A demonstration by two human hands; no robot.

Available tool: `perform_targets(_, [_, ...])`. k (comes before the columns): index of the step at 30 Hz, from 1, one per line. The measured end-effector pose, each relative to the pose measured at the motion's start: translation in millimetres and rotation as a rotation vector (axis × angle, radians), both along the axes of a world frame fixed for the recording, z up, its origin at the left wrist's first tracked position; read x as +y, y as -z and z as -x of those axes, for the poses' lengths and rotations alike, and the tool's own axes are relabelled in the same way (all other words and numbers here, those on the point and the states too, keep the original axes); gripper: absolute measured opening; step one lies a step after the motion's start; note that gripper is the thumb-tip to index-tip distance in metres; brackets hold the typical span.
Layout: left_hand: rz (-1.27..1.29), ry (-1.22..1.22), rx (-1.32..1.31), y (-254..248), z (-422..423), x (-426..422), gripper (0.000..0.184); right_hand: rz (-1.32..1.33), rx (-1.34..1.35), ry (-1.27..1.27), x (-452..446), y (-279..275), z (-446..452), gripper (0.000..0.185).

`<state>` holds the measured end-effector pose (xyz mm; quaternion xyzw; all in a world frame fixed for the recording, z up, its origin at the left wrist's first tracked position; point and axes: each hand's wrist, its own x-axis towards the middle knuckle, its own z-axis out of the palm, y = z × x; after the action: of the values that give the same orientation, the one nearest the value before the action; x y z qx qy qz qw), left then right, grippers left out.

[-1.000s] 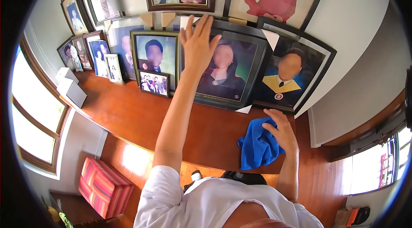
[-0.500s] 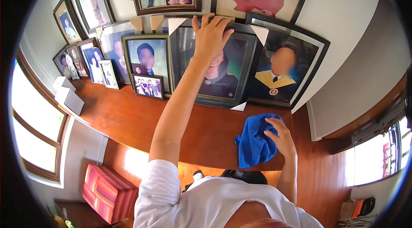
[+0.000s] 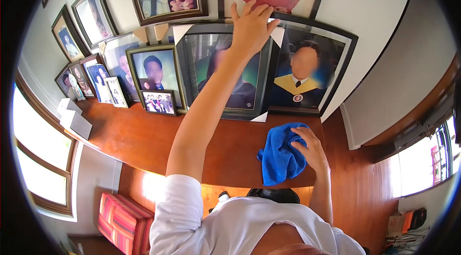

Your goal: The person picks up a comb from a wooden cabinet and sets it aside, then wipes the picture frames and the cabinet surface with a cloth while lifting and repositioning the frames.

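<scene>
At 12 o'clock, the left hand (image 3: 252, 31), fingers spread, lay over the top edge of a dark-framed, glass-fronted portrait (image 3: 252, 79) with white corners (image 3: 181, 33); contact was unclear. At 4 o'clock, the right hand (image 3: 312, 149) — loosely curved, finger and thumb apart — was at the edge of a soft, crumpled blue cloth (image 3: 283, 156) on the smooth, reddish wooden table (image 3: 134, 125). The step in hand seemed a reach to the portrait's top; the next move probably called for a light, even touch on its rigid, straight-edged frame.
</scene>
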<state>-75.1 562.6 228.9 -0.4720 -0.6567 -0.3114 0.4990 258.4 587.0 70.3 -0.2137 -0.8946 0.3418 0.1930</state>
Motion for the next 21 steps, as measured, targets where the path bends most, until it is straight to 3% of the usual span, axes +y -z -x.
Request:
perform_targets(9, [0.166, 0.020, 0.009, -14, -26, 57, 0.032, 0.030, 0.037, 0.074, 7, 11, -30, 0.041])
perform_targets(12, [0.184, 0.224, -0.160, -18, -35, 66, 0.033, 0.011, 0.050, 0.066, 10, 13, -33, 0.040])
perform_targets(15, [0.067, 0.956, -0.666, -20, -22, 76, 0.045, 0.028, 0.062, 0.065, 11, 13, -34, 0.040])
perform_targets(18, [0.014, 1.238, -1.100, -38, -44, 47, 0.059, 0.019, 0.058, 0.079, 12, 15, -35, 0.040])
perform_targets(19, [0.014, 1.308, -1.147, -39, -44, 44, 0.069, 0.023, 0.066, 0.077, 13, 15, -34, 0.040])
perform_targets(21, [-0.040, 1.386, -1.236, -38, -46, 39, 0.068, 0.030, 0.079, 0.068, 13, 15, -33, 0.039])
